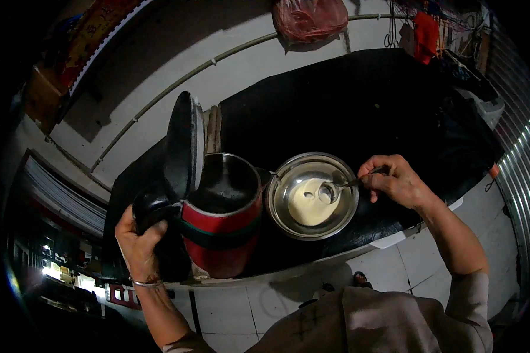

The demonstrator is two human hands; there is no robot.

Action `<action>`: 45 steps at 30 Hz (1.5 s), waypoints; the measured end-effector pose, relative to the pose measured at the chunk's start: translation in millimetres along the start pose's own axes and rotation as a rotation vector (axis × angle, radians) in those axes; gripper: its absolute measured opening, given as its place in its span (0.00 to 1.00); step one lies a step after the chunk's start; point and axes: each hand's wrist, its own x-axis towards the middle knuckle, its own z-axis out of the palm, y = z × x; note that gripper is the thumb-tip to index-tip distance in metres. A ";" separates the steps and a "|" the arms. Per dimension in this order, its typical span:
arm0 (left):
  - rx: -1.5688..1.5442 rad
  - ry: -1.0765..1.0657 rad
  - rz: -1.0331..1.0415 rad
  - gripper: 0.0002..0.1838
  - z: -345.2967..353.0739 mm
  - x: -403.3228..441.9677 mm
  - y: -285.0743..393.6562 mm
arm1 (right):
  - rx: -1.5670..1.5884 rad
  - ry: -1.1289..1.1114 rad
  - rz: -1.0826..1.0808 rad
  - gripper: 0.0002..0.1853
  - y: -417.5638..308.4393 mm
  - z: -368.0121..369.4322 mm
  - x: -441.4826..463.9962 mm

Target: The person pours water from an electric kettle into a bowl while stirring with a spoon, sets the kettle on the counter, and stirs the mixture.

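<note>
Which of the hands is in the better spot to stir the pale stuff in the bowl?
Probably the right hand: it holds the spoon at the metal bowl. The left hand is farther off, on the black handle of the red container.

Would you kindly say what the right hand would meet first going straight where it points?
Probably the metal bowl, though the right hand might pass above it; depth is unclear.

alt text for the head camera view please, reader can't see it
A person's right hand holds a shiny metal spoon over a round metal bowl with pale cream contents. The left hand grips the black handle of a red cylindrical pot, its black lid raised.
</note>
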 end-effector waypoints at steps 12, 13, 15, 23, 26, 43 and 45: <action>0.016 -0.055 -0.003 0.21 -2.2 6.7 0.3 | -0.013 0.043 0.012 0.04 -2.8 2.4 -6.1; 0.015 -0.056 -0.002 0.21 -2.3 6.7 -0.5 | -0.011 0.066 0.012 0.04 -3.2 2.2 -7.0; 0.028 -0.038 0.012 0.21 -2.5 6.1 -1.6 | -0.009 0.089 0.012 0.04 -2.5 2.0 -6.2; -0.008 -0.013 -0.010 0.22 -6.9 6.1 -6.3 | 0.017 -0.005 0.065 0.04 -0.9 16.2 7.2; -0.017 -0.010 -0.009 0.21 -4.5 4.6 -4.8 | -0.046 0.007 0.072 0.05 -14.3 2.3 1.3; 0.044 -0.039 -0.021 0.19 -4.1 7.1 -1.5 | 0.018 -0.039 0.032 0.06 -0.9 27.3 38.9; 0.056 -0.042 -0.043 0.19 -6.7 7.4 -4.5 | -0.024 -0.073 0.057 0.06 -5.6 25.9 34.0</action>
